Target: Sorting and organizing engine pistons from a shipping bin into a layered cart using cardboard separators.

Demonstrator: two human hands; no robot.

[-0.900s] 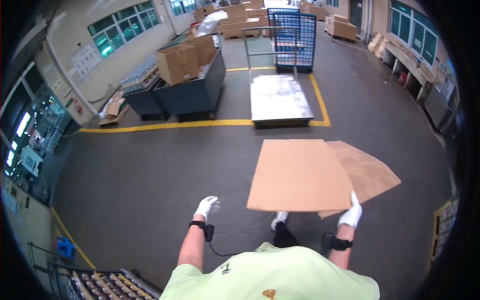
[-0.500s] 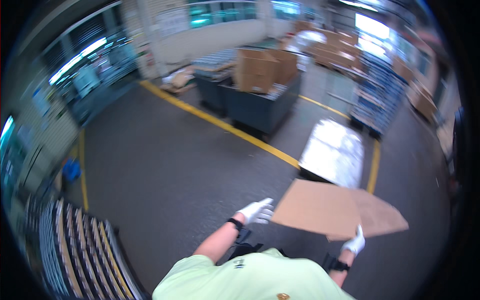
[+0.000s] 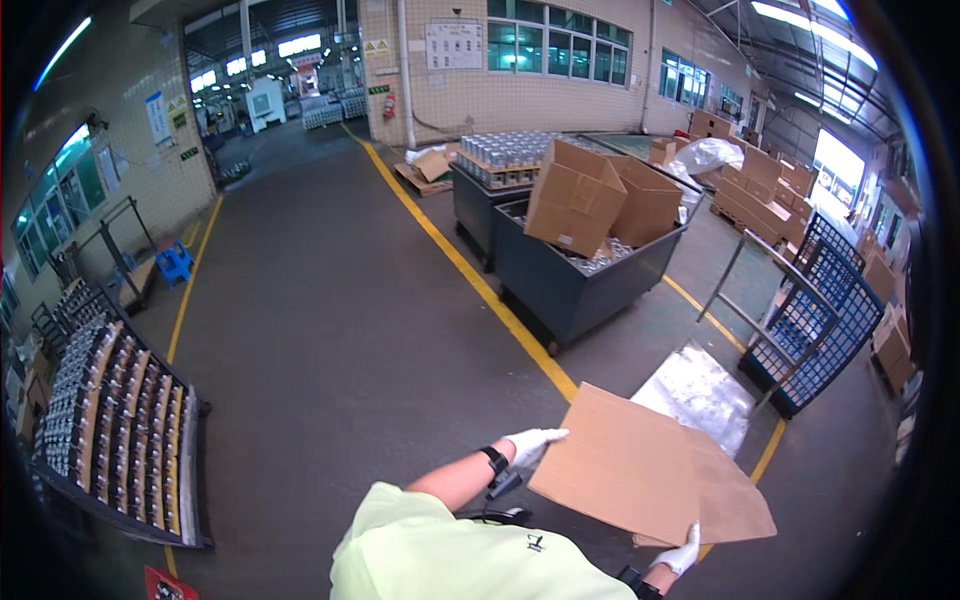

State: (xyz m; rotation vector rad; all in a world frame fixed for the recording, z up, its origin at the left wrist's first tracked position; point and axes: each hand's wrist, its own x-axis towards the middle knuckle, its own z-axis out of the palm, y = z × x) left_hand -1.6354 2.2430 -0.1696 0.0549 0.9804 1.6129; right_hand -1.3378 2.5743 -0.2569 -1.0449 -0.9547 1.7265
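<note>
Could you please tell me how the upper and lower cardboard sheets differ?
The upper sheet lies on top with its face showing, while the lower sheet is partly covered by it. The upper sheet's far side reaches left, toward the left hand; the lower sheet fans out to the right, past the right hand. Both are flat, plain brown cardboard.

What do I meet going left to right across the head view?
Loaded rack, white machine, red fire extinguisher, left hand, cardboard sheets, blue cage.
</note>
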